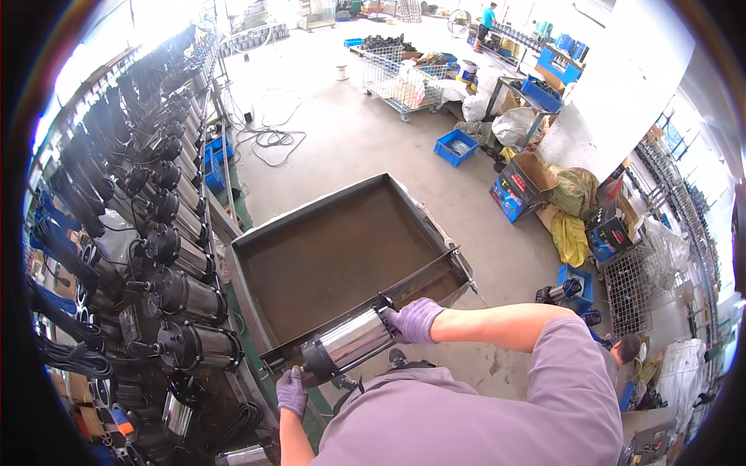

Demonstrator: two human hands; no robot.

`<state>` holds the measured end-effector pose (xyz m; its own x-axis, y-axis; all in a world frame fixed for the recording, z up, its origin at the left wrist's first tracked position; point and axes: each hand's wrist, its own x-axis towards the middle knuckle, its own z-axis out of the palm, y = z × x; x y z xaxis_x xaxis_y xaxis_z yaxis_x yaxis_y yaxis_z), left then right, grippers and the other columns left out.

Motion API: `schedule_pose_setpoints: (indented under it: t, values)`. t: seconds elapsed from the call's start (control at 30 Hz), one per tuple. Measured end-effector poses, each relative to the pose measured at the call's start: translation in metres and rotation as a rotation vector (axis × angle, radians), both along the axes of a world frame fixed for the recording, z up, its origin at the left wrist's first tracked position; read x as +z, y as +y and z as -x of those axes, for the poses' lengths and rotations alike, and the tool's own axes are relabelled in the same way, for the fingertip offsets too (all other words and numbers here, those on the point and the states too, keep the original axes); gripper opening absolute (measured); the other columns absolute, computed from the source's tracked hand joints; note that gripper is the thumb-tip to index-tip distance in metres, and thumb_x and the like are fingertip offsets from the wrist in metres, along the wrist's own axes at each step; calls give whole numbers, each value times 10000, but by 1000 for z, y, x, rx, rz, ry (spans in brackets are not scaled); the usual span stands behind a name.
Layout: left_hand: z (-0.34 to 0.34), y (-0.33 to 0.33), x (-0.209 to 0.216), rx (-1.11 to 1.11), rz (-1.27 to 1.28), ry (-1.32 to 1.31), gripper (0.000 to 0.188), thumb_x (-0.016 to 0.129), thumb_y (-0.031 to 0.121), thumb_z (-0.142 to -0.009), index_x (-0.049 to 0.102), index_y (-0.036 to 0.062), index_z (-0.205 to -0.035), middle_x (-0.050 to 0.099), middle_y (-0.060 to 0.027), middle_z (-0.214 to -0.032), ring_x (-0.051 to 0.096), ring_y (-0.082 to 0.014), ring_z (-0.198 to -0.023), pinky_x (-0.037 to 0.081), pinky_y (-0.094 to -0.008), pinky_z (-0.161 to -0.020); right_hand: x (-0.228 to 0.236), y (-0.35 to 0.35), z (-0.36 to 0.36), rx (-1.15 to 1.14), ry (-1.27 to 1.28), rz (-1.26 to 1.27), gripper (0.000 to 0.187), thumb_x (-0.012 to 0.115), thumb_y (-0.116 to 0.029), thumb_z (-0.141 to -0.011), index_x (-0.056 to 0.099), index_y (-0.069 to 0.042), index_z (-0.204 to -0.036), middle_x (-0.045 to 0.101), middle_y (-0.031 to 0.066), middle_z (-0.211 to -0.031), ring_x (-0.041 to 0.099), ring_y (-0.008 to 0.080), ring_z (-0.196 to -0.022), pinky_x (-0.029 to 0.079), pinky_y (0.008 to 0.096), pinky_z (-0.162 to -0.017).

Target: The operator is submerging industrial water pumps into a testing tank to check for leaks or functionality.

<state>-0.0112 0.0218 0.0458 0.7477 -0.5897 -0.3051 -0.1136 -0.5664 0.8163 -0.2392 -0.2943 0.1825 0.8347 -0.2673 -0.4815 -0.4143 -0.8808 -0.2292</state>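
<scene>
A submersible pump (pixel 353 342) with a shiny steel barrel and black ends lies tilted along the near side of a metal tank, its right end higher in the picture. My right hand (pixel 417 320), in a purple-grey glove, is closed around its right end. At the black left end, my left hand (pixel 292 391) in a matching glove grips low on the pump; part of its fingers is hidden. Murky brown water (pixel 334 248) fills the tank (pixel 311 203). A dark bar (pixel 423 273) crosses the tank just beyond the pump.
Several similar pumps (pixel 190 295) with black cables line the rack on my left. Cable (pixel 272 137) lies coiled on the floor beyond the tank. Rightward are a blue bin (pixel 456 147), cardboard boxes (pixel 519 186) and a wire cart (pixel 404 85). A person (pixel 486 22) stands far back.
</scene>
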Motion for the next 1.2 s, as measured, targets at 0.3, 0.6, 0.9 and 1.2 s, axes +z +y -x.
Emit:
schedule_pose_setpoints:
  t: [0.3,0.6,0.9,1.2]
  values:
    - [-5,3,-16,7,11,22,454,594,400,-1051,701,-28,-942,595,-90,-706,466,-166,-691,438,-388,-662,0,-7,5,287,-91,200,274,608,-154,-891,650,-99,-1156,707,157,-775,723,385,-799,559,523,-734]
    - [-5,6,-19,8,18,-9,468,583,420,-1052,675,-19,-920,617,-137,-733,473,-213,-692,450,-402,-689,20,-3,-13,-275,243,45,607,596,-584,-941,631,-23,-1173,744,218,-941,723,418,-909,563,526,-796]
    - [-4,5,-17,-6,-88,2,497,579,435,-1050,682,-44,-966,664,-141,-797,536,-200,-749,477,-389,-742,-1,5,-6,147,9,89,184,564,-152,-945,703,-135,-1064,721,203,-983,724,378,-975,588,496,-785]
    - [-5,6,-16,-21,-43,-37,526,578,475,-1045,695,-37,-1015,672,-186,-834,559,-202,-775,492,-379,-769,10,5,0,-223,26,155,250,569,-277,-990,658,-51,-1049,728,203,-953,727,396,-915,581,505,-780]
